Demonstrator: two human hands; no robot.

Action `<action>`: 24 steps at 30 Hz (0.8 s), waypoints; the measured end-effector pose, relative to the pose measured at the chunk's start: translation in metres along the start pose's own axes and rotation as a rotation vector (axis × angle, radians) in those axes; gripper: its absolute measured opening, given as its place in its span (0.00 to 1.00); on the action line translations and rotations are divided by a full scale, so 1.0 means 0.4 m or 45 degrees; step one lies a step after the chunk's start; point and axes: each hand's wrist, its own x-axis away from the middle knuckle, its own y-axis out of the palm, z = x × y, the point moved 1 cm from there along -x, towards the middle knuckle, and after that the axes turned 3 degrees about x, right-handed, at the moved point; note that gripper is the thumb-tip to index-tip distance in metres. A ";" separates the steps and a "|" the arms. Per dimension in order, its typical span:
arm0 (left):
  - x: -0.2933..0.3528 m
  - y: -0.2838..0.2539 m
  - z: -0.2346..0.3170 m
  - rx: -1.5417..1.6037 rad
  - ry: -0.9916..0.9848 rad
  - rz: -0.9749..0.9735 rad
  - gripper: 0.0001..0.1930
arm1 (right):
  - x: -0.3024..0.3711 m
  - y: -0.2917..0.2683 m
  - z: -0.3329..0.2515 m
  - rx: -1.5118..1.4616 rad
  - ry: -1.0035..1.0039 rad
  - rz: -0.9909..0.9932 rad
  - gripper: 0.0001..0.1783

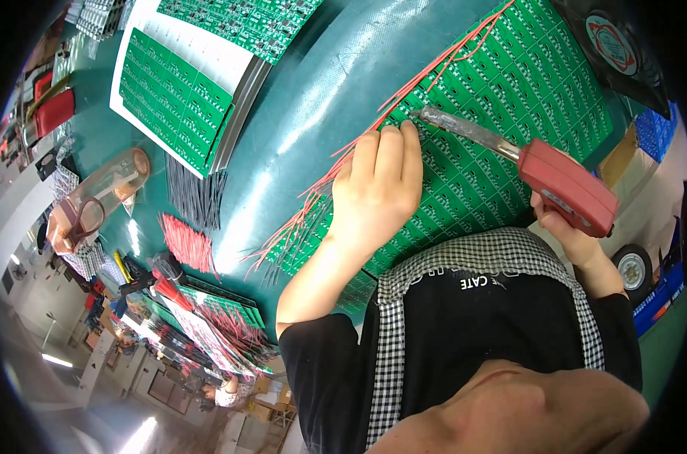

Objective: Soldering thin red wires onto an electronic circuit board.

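A smooth teal-green bench (302, 102) carries a broad green printed-circuit-board sheet (532, 87), with thin red plastic-coated wires (406, 89) strewn along its left edge. Well left of the sheet lie 2 loose bunches, a black wire bundle (196, 197) and a red wire bundle (187, 244). Over the sheet's left part, the left hand (377, 181) has its fingers pressed together; whether they pinch a wire, I cannot tell. At the sheet's near right side, the right hand (569, 233), partly hidden, closes its fingers around a red plastic gun-shaped soldering tool (544, 170), whose grey metal barrel reaches over the sheet to just beside the left fingertips. The tool looks rigid and fairly weighty, best held by its handle, since the barrel may be hot. The wires seem light and springy, suited to a pinch; the sheet looks stiff but fragile, best taken by its edges
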 end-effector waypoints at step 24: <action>-0.006 0.002 0.002 0.003 0.002 0.019 0.14 | 0.014 -0.006 0.007 -0.007 -0.079 0.100 0.42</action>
